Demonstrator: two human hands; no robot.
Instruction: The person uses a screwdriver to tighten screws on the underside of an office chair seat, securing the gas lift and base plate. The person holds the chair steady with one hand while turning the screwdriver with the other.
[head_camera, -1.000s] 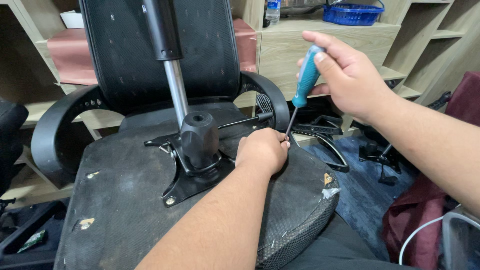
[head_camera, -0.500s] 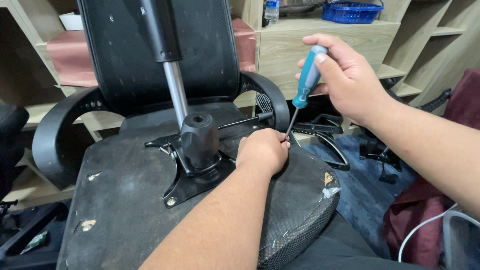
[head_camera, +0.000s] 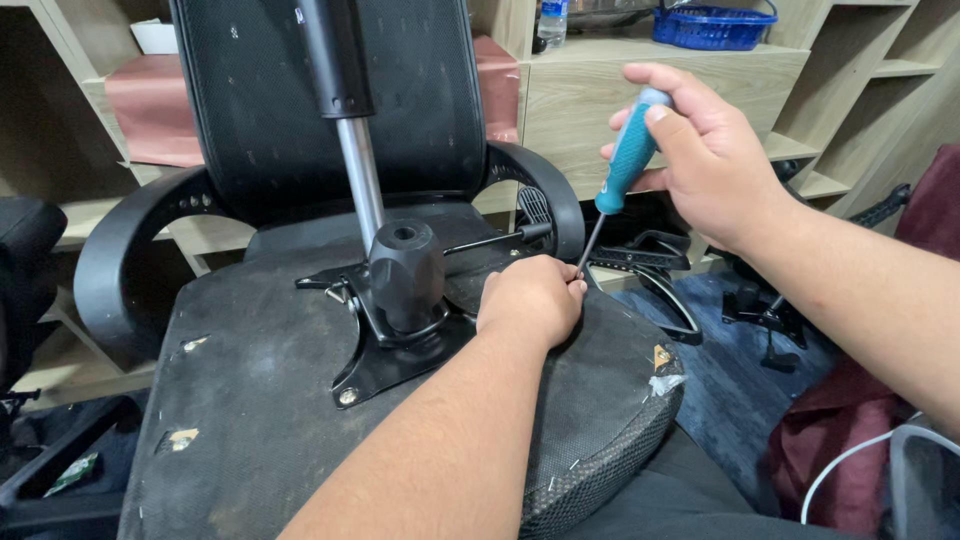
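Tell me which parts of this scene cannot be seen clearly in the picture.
- Screwdriver tip, head view: hidden behind the left hand, so the screw it meets cannot be seen.
- Left fingers: curled under; what they pinch is hidden.
- Plate right side: covered by the left hand.
- Gas cylinder top: cut off by the upper edge.

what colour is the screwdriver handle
Teal blue, seen in the head view: screwdriver handle gripped by the right hand.
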